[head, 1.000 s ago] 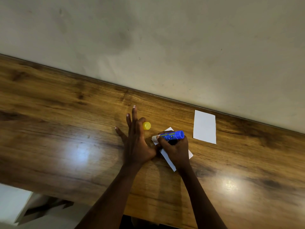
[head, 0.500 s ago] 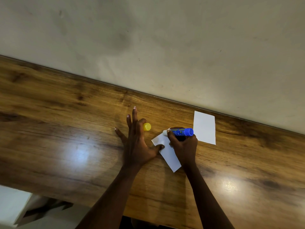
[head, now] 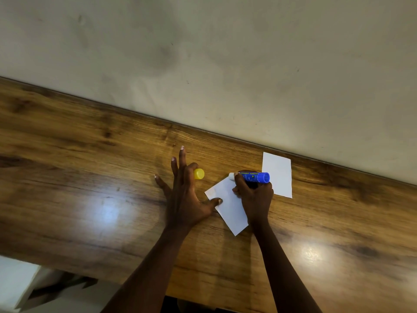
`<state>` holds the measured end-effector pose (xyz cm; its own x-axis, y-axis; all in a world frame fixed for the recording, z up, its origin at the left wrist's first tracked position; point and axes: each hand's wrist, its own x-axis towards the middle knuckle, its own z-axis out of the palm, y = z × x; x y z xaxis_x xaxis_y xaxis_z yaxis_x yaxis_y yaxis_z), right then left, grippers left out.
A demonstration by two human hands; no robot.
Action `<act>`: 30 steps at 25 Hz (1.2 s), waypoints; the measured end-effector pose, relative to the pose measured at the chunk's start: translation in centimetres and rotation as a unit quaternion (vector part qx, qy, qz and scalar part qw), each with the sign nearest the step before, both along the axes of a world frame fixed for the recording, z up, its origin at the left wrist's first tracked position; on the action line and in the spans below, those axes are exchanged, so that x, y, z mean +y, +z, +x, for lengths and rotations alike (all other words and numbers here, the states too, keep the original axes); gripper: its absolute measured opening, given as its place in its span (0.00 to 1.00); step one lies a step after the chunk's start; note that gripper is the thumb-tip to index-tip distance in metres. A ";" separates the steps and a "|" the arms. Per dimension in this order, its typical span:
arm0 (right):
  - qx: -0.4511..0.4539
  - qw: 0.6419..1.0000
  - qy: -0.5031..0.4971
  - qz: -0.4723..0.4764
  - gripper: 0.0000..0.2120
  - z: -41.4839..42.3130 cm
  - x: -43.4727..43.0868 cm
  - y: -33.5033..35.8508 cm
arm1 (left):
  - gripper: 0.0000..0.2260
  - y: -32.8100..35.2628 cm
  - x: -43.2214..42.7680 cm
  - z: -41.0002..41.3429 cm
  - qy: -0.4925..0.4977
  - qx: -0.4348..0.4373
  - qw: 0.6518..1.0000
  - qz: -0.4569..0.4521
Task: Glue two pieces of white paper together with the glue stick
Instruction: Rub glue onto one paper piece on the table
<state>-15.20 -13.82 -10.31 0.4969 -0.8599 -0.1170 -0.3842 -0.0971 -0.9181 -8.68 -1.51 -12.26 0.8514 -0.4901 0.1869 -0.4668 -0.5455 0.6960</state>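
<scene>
A small white paper (head: 228, 206) lies tilted on the wooden table (head: 90, 177). My left hand (head: 184, 195) rests flat beside it with fingers spread, the thumb pressing on the paper's left edge. My right hand (head: 253, 197) grips a blue glue stick (head: 252, 177), held nearly level with its white tip at the paper's far corner. A second white paper (head: 277, 175) lies flat just right of the glue stick, near the wall. The yellow cap (head: 199, 173) sits on the table behind my left index finger.
A pale wall (head: 225, 64) runs along the table's far edge. The table's near edge crosses the lower left, with a white surface (head: 15, 283) below it. Lamp glare marks the wood at left and right.
My right hand has moved the glue stick from the paper's middle toward its far right corner, uncovering more of the sheet. My left hand has stayed in place.
</scene>
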 end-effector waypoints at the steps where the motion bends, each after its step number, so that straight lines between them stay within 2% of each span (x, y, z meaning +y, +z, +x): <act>1: -0.031 0.999 -0.010 0.038 0.12 -0.1 0.0 0.5 | 0.41 0.0 0.0 0.0 0.000 -0.001 1.000 0.000; 3: -0.120 0.989 -0.038 0.074 0.09 -0.8 0.4 1.4 | 0.41 0.1 0.0 0.0 -0.002 -0.008 1.000 0.001; 4: -0.142 0.987 -0.053 0.045 0.09 -1.4 1.0 1.8 | 0.42 0.1 -0.1 0.0 0.001 -0.014 1.000 0.000; 5: -0.132 0.989 -0.064 -0.006 0.11 -2.0 1.9 1.9 | 0.44 0.2 -0.1 0.0 0.004 -0.017 1.000 -0.002; 7: -0.018 0.991 -0.052 -0.122 0.14 -3.3 4.0 1.6 | 0.46 0.4 -0.1 -0.1 0.007 -0.017 1.000 -0.006; 8: 0.048 0.987 -0.028 -0.150 0.16 -3.7 5.1 1.2 | 0.46 0.5 -0.1 -0.2 0.006 -0.016 1.000 -0.007; 10: 0.133 0.981 0.034 -0.137 0.22 -4.2 6.3 0.4 | 0.44 0.8 0.0 -0.4 0.003 -0.001 1.000 -0.019; 12: 0.147 0.977 0.092 -0.123 0.25 -4.4 5.7 0.4 | 0.40 1.3 0.0 -0.5 0.005 0.025 0.999 -0.042; 14: 0.135 0.970 0.157 -0.130 0.24 -4.9 4.2 0.6 | 0.39 1.6 0.0 -0.6 0.006 0.029 0.999 -0.046; 19: 0.146 0.925 0.323 -0.137 0.21 -5.5 0.2 1.8 | 0.45 1.4 -0.1 -0.6 -0.012 -0.005 1.000 -0.020; 21: 0.131 0.925 0.324 -0.149 0.20 -5.2 -0.2 2.0 | 0.47 1.4 -0.1 -0.5 -0.018 -0.006 1.000 -0.019; 22: 0.100 0.939 0.293 -0.153 0.18 -4.9 0.1 2.0 | 0.48 1.4 -0.1 -0.5 -0.020 -0.002 1.000 -0.020; 24: -0.013 0.977 0.197 -0.080 0.15 -4.1 1.1 2.0 | 0.48 1.4 -0.1 -0.5 -0.020 0.005 1.000 -0.024; 26: -0.115 0.982 0.130 0.074 0.12 -3.1 2.1 1.8 | 0.48 1.3 0.0 -0.5 -0.018 0.007 1.000 -0.024; 27: -0.134 0.976 0.113 0.131 0.10 -2.7 2.4 1.8 | 0.48 1.3 0.0 -0.5 -0.019 0.007 1.000 -0.024; 30: -0.087 0.980 0.105 0.147 0.05 -1.8 2.8 1.5 | 0.48 1.2 0.0 -0.5 -0.020 0.015 0.999 -0.030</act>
<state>-17.05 -10.98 -8.79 0.6932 -0.6786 -0.2429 -0.2193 0.1224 -0.9679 -9.17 -1.49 -11.05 0.8372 -0.5119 0.1922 -0.4661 -0.4844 0.7403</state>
